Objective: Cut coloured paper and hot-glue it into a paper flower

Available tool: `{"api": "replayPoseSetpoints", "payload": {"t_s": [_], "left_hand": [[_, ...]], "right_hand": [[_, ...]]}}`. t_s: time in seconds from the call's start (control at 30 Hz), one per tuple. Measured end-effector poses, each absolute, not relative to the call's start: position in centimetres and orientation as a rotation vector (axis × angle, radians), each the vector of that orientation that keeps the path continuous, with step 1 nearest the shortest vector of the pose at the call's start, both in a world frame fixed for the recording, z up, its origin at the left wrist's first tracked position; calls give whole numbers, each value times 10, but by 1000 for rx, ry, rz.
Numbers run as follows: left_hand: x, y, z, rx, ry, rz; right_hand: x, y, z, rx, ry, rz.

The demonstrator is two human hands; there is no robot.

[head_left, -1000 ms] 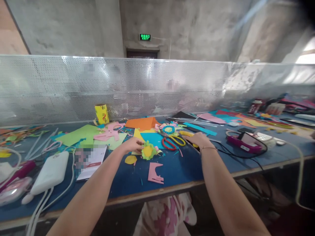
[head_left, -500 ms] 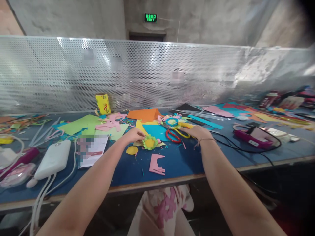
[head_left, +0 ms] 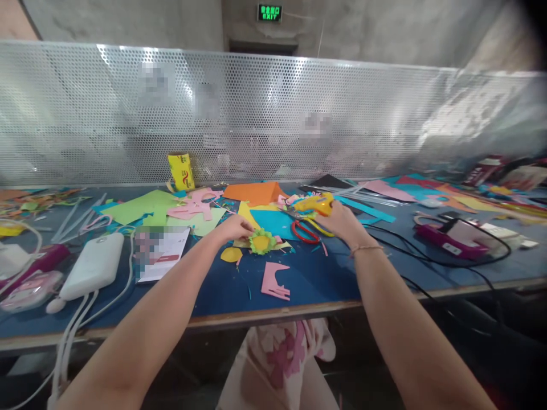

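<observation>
My left hand (head_left: 237, 228) pinches the left edge of a green paper flower (head_left: 261, 242) with a yellow centre. Raised over the paper pile, my right hand (head_left: 337, 219) is wrapped round a yellow glue gun (head_left: 315, 204), its nose pointing left. Scissors with red and yellow handles (head_left: 305, 232) lie just below the gun. A yellow paper disc (head_left: 231, 254) rests left of the flower, and a cut pink piece (head_left: 276, 280) is nearer the table edge.
Coloured sheets, including an orange one (head_left: 252, 193), cover the table middle. A white power bank (head_left: 94, 266) with cables is at left, a purple device (head_left: 450, 242) at right. Behind stands a perforated metal screen (head_left: 256, 114).
My right hand has lifted the yellow glue gun off the table. My left hand stays at the green flower. The view has tilted slightly downward.
</observation>
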State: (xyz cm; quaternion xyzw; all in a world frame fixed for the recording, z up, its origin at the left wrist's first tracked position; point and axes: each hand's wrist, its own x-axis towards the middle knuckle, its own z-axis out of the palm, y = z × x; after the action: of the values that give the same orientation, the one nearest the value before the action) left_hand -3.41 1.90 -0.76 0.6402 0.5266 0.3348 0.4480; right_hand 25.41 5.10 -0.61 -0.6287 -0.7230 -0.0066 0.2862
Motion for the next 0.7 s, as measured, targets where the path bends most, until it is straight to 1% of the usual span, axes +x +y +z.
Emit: {"api": "replayPoseSetpoints", "payload": {"t_s": [0.2,0.43,0.7], "left_hand": [[-33,19,-6,1556,1391,815],[-36,24,-12,1540,1364,788],[-35,23,-10,1512,1427,760]], "right_hand": [[198,28,-10,-1452,-2288,-107],[196,33,-21,-1368,-2354,-122],[197,34,-19,-1303,-2401,-121]]}}
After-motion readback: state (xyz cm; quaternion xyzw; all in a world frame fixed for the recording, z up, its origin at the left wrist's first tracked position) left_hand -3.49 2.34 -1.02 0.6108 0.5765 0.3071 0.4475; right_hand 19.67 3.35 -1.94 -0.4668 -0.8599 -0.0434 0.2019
